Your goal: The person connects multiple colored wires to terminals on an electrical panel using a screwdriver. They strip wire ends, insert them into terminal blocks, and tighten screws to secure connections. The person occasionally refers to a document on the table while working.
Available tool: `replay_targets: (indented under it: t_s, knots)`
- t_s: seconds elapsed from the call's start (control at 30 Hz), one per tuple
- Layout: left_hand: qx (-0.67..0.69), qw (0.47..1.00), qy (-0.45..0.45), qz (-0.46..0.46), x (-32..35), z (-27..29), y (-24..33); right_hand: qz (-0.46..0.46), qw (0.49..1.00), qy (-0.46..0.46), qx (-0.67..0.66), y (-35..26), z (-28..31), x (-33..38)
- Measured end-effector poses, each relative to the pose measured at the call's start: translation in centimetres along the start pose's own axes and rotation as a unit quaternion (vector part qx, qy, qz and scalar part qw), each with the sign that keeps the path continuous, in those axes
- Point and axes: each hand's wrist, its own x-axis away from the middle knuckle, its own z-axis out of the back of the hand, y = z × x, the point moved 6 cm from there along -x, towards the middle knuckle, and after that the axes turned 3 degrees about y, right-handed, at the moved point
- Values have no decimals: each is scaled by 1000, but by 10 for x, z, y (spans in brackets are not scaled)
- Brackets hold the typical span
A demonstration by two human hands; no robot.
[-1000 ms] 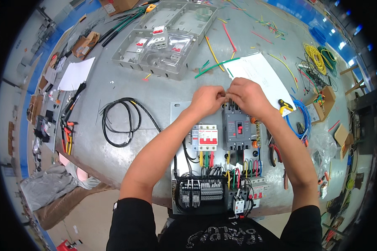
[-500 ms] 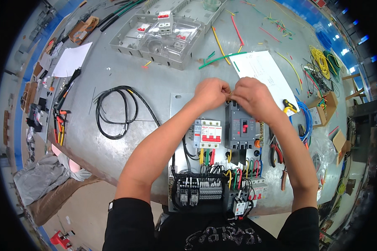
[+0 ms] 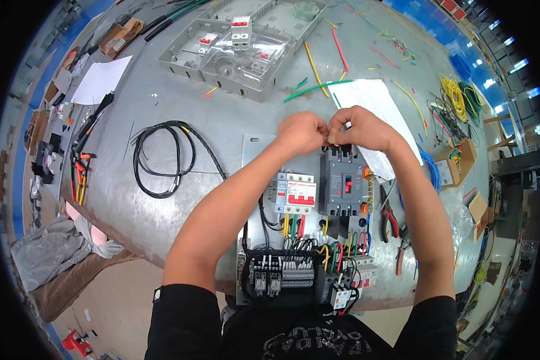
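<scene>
At the top end of the large dark grey circuit breaker (image 3: 344,186), my two hands meet fingertip to fingertip. My left hand (image 3: 303,132) is closed in a pinch near the breaker's upper left corner. With thumb and forefinger curved together, my right hand (image 3: 366,129) pinches at the same spot. Whatever lies between the fingertips is too small to make out. The breaker sits on a metal mounting plate (image 3: 255,159), right of a smaller white breaker with red levers (image 3: 300,193). Lower on the plate are a terminal block (image 3: 297,273) and bundled black wires.
A coiled black cable (image 3: 189,156) lies left of the plate. Pliers with red handles (image 3: 392,222) rest to its right. Beyond my hands are a printed sheet (image 3: 375,96), wire offcuts and a grey meter box (image 3: 246,87). A cardboard box (image 3: 465,159) and blue wire coil stand right.
My right hand has shifted up and its thumb and forefinger now form a more rounded pinch, uncovering more of the breaker's top. My left hand stays almost in place.
</scene>
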Motion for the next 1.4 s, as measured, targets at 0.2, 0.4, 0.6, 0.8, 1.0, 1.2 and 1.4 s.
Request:
replay_targets:
  t_s: [0.2,0.4,0.6,0.8,1.0,1.2,1.4]
  knots:
    - [14,1000,-23,-5,-6,-1,-5,-119,987,-47,-97,29,-8,-6]
    - [15,998,-58,21,-17,-3,-11,-64,994,-23,86,20,-14,-18]
    - [34,997,-66,-12,-13,-4,-8,-139,985,-91,-53,27,-1,-17]
    - [37,996,-75,-14,-15,-3,-8,-186,975,-121,-18,24,1,-20]
    - [21,996,-80,-21,-19,-2,-7,-198,968,-132,82,15,-4,-29]
    - [22,995,-92,-8,-20,-3,-15,-177,964,-136,144,10,-14,-38]
    - [10,993,-114,0,-21,-1,-3,-108,960,-142,218,14,-20,-38]
